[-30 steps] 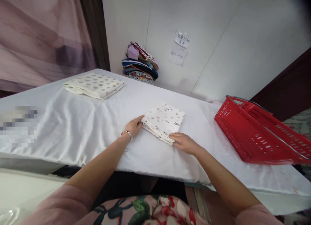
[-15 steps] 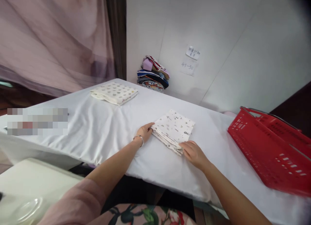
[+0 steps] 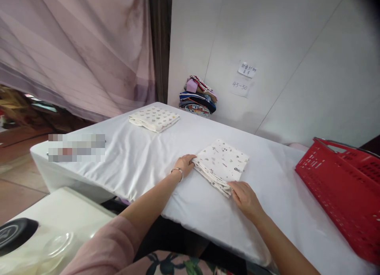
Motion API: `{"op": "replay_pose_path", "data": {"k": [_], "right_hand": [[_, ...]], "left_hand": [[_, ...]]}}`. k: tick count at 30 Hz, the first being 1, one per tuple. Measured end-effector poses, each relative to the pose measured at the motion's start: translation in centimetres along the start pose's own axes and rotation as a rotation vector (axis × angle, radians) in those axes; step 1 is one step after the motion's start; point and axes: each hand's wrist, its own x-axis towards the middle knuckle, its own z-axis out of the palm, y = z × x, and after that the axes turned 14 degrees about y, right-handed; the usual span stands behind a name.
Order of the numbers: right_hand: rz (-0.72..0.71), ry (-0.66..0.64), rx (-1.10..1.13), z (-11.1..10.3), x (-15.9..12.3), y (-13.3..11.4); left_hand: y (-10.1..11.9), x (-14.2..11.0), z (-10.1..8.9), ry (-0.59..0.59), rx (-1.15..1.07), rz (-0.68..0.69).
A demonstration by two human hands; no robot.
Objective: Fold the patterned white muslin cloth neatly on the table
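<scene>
A folded white cloth (image 3: 223,160) with small scattered prints lies on the white-covered table (image 3: 273,196), its layered edge turned towards me. My left hand (image 3: 184,165), with a bracelet at the wrist, pinches its left corner. At the near right corner my right hand (image 3: 244,198) grips the layers between thumb and fingers. Parts of the fingertips of both hands are hidden by the fabric. Farther back on the left lies a second folded cloth (image 3: 154,117), cream with rows of small heart-like prints; neither hand touches it.
A red plastic basket (image 3: 338,188) stands at the right of the table. Against the wall rises a pile of folded fabrics (image 3: 198,97). At the lower left is a cream-coloured surface (image 3: 74,211) with a black round-ended object (image 3: 18,233). A pink curtain (image 3: 89,49) hangs behind.
The camera view has turned left, so everything sits farther right in the picture. Both hands keep their hold on the corners of the folded cloth, which looks much the same.
</scene>
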Motion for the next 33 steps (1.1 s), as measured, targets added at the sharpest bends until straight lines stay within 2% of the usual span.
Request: {"op": "replay_pose_path", "data": {"k": [11, 16, 20, 27, 33], "right_hand": [[-0.018, 0.05, -0.022, 0.6, -0.1, -1.2], [-0.016, -0.014, -0.023, 0.8, -0.4, -1.5], [-0.017, -0.005, -0.035, 1.0, -0.8, -1.6], [-0.035, -0.025, -0.101, 1.2, -1.2, -1.9], [-0.024, -0.111, -0.118, 1.7, -1.5, -2.2]], "left_hand": [[0.3, 0.1, -0.2, 0.015, 0.075, 0.022], [-0.2, 0.3, -0.2, 0.017, 0.15, 0.097], [-0.5, 0.5, -0.1, 0.017, 0.219, 0.078], [-1.0, 0.4, -0.1, 0.023, 0.184, 0.083], [-1.2, 0.4, -0.2, 0.023, 0.171, 0.093]]}}
